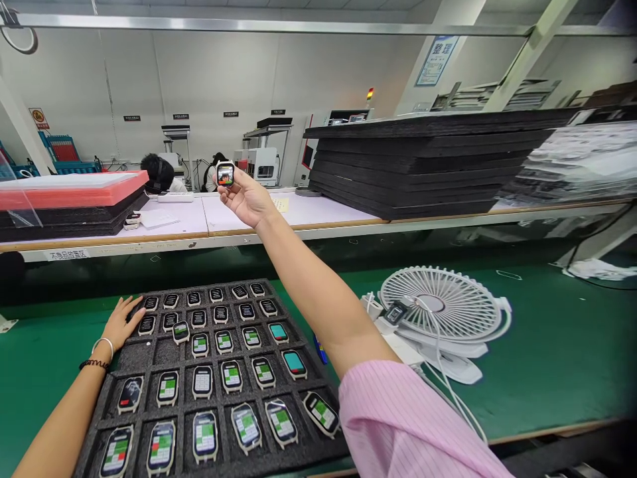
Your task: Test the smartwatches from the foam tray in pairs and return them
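Observation:
My right hand (247, 197) is raised above the shelf, its fingers closed on a smartwatch without a strap (225, 174) whose lit screen faces me. Below, a black foam tray (137, 356) holds rows of similar watch bodies, several with green and white screens, others dark or teal. At the tray's far left corner rests my left hand (121, 323), fingers stretched out and apart beside a dark-screened watch (146, 324). One watch (181, 332) lies tilted across a divider. Two compartments at the left of the third row hold no watch.
A white fan (438, 303) with cables stands on the green bench (547, 358) at right. Black foam trays (428, 166) are stacked on the shelf (239, 219); a red and black stack (74, 199) sits at left. Two people (158, 174) are partly visible beyond the shelf.

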Demonstrator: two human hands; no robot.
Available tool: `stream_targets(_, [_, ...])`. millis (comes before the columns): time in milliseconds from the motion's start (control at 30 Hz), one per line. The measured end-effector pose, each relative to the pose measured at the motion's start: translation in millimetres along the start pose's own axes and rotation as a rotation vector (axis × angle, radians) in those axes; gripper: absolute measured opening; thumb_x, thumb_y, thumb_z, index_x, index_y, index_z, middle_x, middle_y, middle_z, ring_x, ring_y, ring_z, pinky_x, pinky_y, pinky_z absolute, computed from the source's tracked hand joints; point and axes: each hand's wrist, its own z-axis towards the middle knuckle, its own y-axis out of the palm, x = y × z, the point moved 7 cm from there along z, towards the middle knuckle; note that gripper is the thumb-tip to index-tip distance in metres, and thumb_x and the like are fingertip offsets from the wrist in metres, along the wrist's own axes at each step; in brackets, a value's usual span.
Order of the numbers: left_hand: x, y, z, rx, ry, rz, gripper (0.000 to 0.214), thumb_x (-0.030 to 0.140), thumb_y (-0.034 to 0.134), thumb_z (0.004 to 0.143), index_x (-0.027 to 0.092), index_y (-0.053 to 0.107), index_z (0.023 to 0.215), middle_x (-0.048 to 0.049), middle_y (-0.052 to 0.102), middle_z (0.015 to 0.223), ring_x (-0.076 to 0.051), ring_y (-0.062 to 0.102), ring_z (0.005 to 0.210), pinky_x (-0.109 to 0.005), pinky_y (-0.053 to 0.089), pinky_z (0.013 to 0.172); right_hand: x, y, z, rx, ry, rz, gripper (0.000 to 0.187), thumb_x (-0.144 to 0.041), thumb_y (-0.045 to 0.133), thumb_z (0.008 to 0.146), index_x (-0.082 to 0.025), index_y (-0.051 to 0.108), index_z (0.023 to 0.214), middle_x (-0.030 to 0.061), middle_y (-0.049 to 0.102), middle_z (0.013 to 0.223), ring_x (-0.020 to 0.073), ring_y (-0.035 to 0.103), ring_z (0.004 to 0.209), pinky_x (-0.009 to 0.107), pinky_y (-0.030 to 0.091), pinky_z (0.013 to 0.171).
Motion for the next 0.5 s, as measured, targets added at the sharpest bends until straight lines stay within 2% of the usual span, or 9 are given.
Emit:
stream_targets(133, [0.2,-0.5,-0.3,0.007,0.007,-0.004,0.077,0.074,0.043,0.086,0.02,0.062,0.136,-0.0142,0.054,0.149,-0.039,0.031,0.15,-0.061,0.03,0.12,-1.4,-0.8,-1.1,-0.015,-0.001,-0.015,0.02,-0.02,0.039,0.113,-0.02,0.058,0.11,0.0017,0.071,0.088,0.0095,0.064,0.062,0.015,0.054,0.056])
stream_targets(367, [-0.4,-0.9,-0.4,0.009,0.002,-0.013,0.079,0.076,0.043,0.085,0.02,0.063,0.137,-0.0139,0.054,0.149,-0.039,0.03,0.15,-0.061,0.029,0.121,-0.3,-5.3,2.9,-0.024,-0.015,-0.031,0.019,-0.021,0.039,0.113,-0.019,0.056,0.122,0.0024,0.073,0.086,0.0115,0.065,0.064,0.018,0.057,0.059])
stream_targets(500, [-0.6,-0.3,-0.2,0.006,-0.005,-0.014,0.082,0.077,0.041,0.084,0.018,0.062,0.138,-0.0156,0.052,0.15,-0.04,0.03,0.15,-0.06,0.028,0.121,-0.3,-4.9,1.6,-0.017,-0.013,-0.025,0.019,-0.02,0.039,0.113,-0.018,0.057,0.12,0.0036,0.072,0.086,0.0113,0.064,0.063,0.017,0.056,0.058])
